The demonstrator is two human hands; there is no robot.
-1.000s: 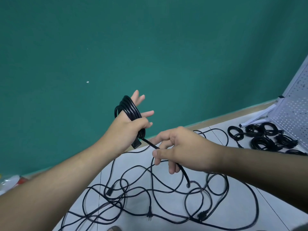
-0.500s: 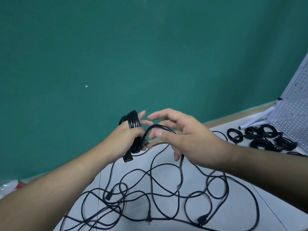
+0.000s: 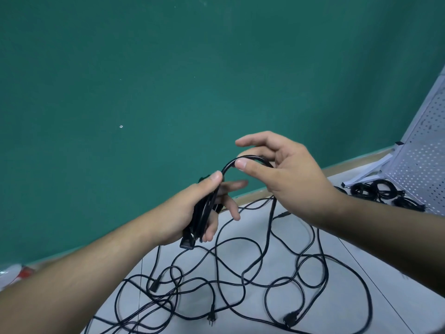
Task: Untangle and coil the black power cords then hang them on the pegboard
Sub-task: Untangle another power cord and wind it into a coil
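Observation:
My left hand (image 3: 204, 208) holds a bundle of black cord loops (image 3: 201, 219) wound round its palm, thumb pressed on top, with a plug end hanging below the hand. My right hand (image 3: 284, 169) is raised just to the right and pinches the same cord's free run (image 3: 250, 158), which arches from the bundle to its fingers and then drops to the floor. A tangle of black power cords (image 3: 252, 285) with several plugs sprawls on the white floor below both hands. The white pegboard (image 3: 423, 162) leans at the far right.
Several coiled black cords (image 3: 375, 190) lie on the floor at the pegboard's foot. A green wall fills the background, meeting the floor along a wooden strip (image 3: 356, 162). Some red and white items sit at the far left edge (image 3: 14, 273).
My right hand has lifted from low near the floor to above and right of my left hand, carrying the cord up into an arch. My left hand has lowered and tilted with the bundle.

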